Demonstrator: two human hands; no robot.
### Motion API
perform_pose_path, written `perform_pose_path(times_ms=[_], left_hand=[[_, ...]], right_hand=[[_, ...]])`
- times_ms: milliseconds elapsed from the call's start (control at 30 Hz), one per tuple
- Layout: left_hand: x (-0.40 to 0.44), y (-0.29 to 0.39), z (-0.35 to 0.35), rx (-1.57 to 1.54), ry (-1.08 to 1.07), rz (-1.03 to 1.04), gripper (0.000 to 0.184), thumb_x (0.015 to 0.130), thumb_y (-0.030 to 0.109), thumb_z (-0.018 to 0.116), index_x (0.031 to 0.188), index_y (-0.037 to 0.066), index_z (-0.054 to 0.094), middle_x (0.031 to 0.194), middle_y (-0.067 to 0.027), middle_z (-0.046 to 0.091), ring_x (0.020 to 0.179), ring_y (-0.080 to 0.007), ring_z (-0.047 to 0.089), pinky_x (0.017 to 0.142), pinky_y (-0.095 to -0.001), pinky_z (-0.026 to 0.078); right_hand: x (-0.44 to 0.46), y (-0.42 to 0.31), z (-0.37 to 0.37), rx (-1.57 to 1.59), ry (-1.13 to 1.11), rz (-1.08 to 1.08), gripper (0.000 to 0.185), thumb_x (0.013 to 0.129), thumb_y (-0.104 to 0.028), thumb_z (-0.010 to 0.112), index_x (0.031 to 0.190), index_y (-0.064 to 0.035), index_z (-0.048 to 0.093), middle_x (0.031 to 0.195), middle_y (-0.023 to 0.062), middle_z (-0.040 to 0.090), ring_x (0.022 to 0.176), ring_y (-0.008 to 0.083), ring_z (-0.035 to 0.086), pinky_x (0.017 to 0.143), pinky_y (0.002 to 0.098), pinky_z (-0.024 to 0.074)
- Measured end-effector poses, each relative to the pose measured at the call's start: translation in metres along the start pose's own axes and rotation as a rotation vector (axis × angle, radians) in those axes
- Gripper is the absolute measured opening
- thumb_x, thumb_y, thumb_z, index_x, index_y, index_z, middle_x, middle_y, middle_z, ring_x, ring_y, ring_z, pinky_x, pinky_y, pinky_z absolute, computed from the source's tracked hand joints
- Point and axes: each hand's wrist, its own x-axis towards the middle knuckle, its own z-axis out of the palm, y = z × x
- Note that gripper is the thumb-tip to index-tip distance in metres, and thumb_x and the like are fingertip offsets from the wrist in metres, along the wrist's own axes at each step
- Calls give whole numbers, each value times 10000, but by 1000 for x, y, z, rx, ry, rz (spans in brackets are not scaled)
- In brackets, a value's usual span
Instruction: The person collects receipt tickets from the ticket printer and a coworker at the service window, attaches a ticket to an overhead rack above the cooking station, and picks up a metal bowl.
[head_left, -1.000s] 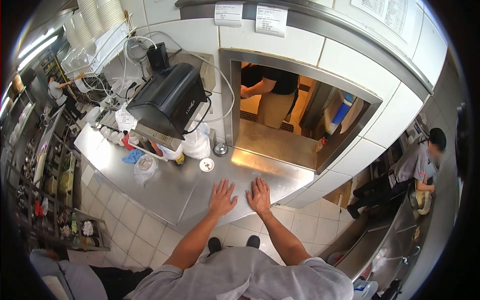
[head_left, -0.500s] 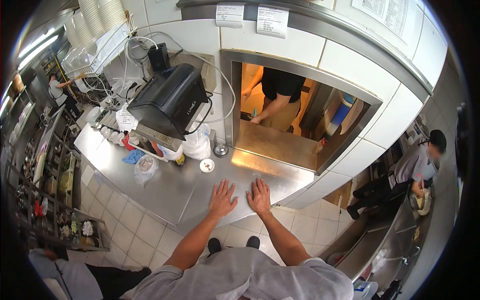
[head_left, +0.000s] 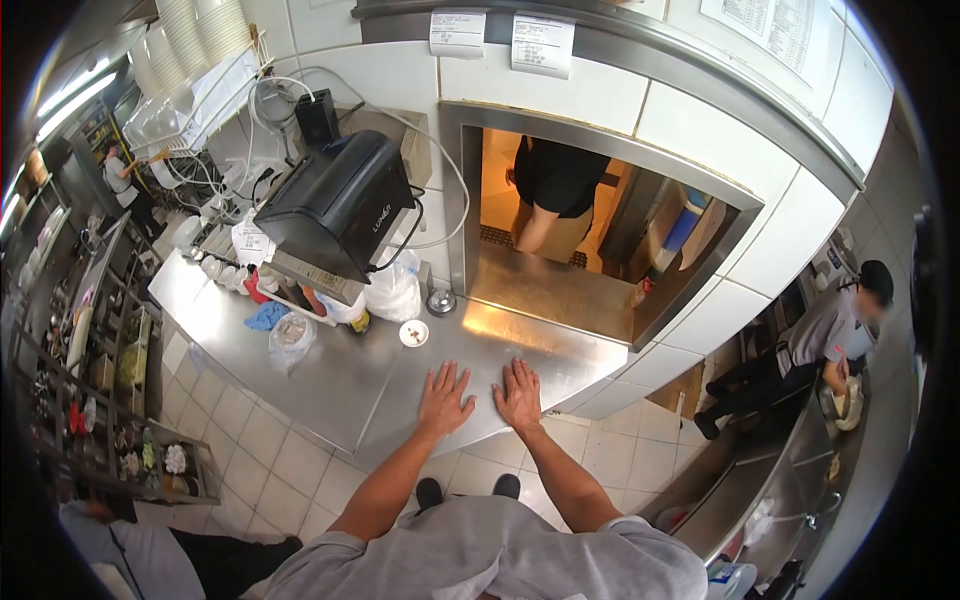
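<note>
The steel counter (head_left: 390,372) lies flat — shiny, seamed.

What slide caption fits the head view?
Left hand and right hand rest palms-down on the steel counter before an open hatch.

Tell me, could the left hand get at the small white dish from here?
Probably yes: the left hand lies flat on the steel counter, the small white dish sits a little way ahead, and nothing stands between them.

The left hand (head_left: 446,399) and right hand (head_left: 518,396) are laid flat near the counter's (head_left: 335,395) front edge; a dish (head_left: 413,334) is set beyond.
</note>
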Motion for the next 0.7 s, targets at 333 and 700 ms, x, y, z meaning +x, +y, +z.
perform_pose_path(times_ms=[333, 700], left_hand=[[0, 0, 3, 19, -6, -8, 682, 973, 465, 519, 1547, 113, 409, 1625, -207, 306, 1538, -333, 217, 1244, -559, 116], [0, 0, 0, 16, -14, -4, 687, 972, 458, 523, 1551, 109, 403, 1625, -213, 301, 1537, -337, 216, 1245, -558, 117]], right_hand=[[-1, 2, 2, -1, 8, -13, 554, 912, -323, 667, 1338, 25, 595, 1493, 237, 484, 1437, 383, 389, 1189, 531, 270], [-1, 1, 0, 10, 10, -12, 547, 910, -315, 670, 1328, 29, 600, 1489, 242, 487, 1432, 394, 393, 1182, 541, 281]])
